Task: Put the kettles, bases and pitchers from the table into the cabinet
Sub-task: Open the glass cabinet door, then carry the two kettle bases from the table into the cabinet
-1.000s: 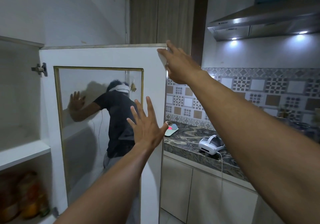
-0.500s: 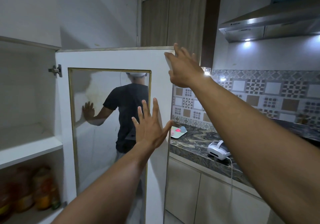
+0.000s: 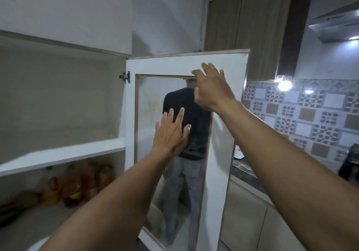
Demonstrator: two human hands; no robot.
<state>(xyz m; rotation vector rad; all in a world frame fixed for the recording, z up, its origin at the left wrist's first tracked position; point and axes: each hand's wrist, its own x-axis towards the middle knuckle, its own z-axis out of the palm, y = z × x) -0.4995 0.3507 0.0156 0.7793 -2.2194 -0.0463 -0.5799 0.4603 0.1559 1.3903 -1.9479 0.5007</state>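
Note:
A white cabinet (image 3: 64, 151) stands open in front of me, its upper shelf bare. Its white door (image 3: 223, 153) with a glass panel is swung out to the right of the opening. My left hand (image 3: 171, 134) is spread with fingers apart in front of the glass, holding nothing. My right hand (image 3: 211, 87) is raised near the top of the panel, fingers apart and empty. No kettle, base or pitcher is in view.
Several bottles (image 3: 77, 186) stand on the cabinet's lower shelf at the left. A dark stone counter (image 3: 244, 169) runs along the tiled wall at right, with a white object (image 3: 238, 151) on it. A range hood (image 3: 338, 25) hangs upper right.
The view has turned left, showing more of the cabinet interior. My right hand has come off the door's top edge and moved left across the panel. My left hand stays spread before the glass.

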